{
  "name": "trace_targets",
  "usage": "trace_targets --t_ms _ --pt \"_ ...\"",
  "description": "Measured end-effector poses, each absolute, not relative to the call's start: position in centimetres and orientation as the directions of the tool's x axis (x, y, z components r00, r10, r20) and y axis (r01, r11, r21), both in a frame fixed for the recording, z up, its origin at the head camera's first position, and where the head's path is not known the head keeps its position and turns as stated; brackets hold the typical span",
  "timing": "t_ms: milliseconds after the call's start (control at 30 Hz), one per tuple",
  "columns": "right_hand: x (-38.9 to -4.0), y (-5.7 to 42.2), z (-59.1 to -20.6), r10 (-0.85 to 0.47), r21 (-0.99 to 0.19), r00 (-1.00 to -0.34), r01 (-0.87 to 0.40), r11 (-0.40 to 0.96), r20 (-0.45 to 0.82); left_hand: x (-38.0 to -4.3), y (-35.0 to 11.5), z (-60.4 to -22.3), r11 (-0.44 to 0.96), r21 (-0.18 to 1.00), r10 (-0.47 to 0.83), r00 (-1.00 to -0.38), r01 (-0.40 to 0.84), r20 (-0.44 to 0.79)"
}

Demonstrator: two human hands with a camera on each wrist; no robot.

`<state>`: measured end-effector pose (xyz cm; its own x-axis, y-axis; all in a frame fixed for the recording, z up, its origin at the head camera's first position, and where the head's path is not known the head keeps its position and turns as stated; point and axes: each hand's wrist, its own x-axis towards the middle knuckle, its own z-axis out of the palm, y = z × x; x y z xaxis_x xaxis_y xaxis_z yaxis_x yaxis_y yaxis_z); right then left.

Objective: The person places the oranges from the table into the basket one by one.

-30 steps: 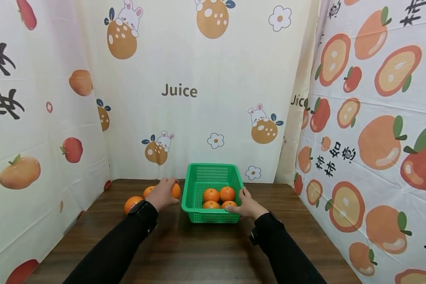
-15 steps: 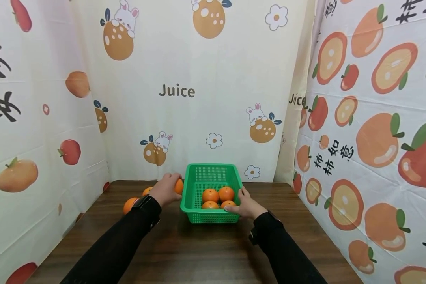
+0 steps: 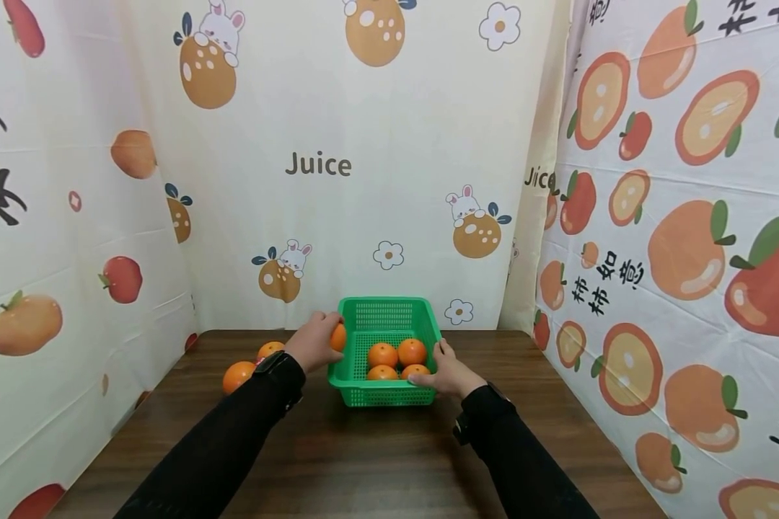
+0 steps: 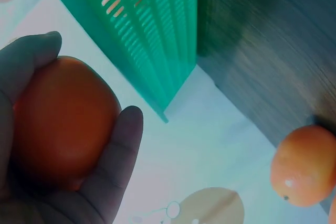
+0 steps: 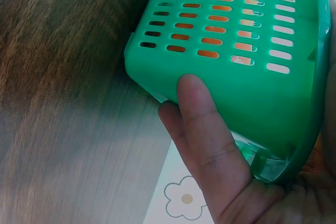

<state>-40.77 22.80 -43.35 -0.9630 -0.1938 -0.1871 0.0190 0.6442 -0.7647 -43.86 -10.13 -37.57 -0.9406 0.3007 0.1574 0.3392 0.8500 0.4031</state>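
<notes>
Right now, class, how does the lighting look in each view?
Head view: fairly even light on the green basket; left wrist view: held orange and left hand shaded against a pale backdrop; right wrist view: pale sheen on the lower tabletop.

"Where's the left arm [image 3: 214, 440]?"
"Stretched forward, black-sleeved, slanting inward."
"And the right arm [image 3: 526, 461]?"
"Black-sleeved too, reaching in toward the middle from the other side."
"The left hand [image 3: 311, 343]?"
"Palm turned inward, digits curved in a grip."
"The right hand [image 3: 453, 373]?"
"Gripping as well, two fingers [image 5: 206, 127] nearly straight, side by side."
</notes>
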Motion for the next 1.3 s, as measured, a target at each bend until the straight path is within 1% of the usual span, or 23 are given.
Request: trace_targets --t_ms 233,533,700,833,1000,1300 --pt "-40.6 22.7 -43.3 -0.199 -0.756 -0.962 0.009 0.655 -0.185 -44.3 -9.2 -38.1 0.815 0.476 0.303 -0.944 0.329 0.134" --pt "-40.5 22.7 -43.3 -0.193 -0.758 -0.964 0.016 0.652 -0.186 -44.2 -8.4 -37.9 0.797 0.511 0.29 -0.946 0.322 0.143" --pt "-40.6 22.6 -43.4 -0.196 -0.758 -0.963 0.014 0.652 -0.186 -45.1 -8.4 -38.5 0.776 0.543 0.288 -0.946 0.322 0.15" --pt "-40.6 22.6 -43.3 -0.196 -0.781 -0.962 0.028 0.624 -0.191 -46.2 -8.5 -38.8 0.748 0.582 0.286 -0.946 0.319 0.152" --pt "-40.4 22.7 -43.0 -0.196 -0.799 -0.963 0.033 0.601 -0.187 -46.9 -8.3 -38.7 0.757 0.568 0.298 -0.944 0.323 0.14" --pt "-40.2 22.8 -42.9 -0.209 -0.776 -0.963 -0.001 0.631 -0.168 -47.5 -7.9 -38.8 0.779 0.554 0.287 -0.952 0.294 0.102"
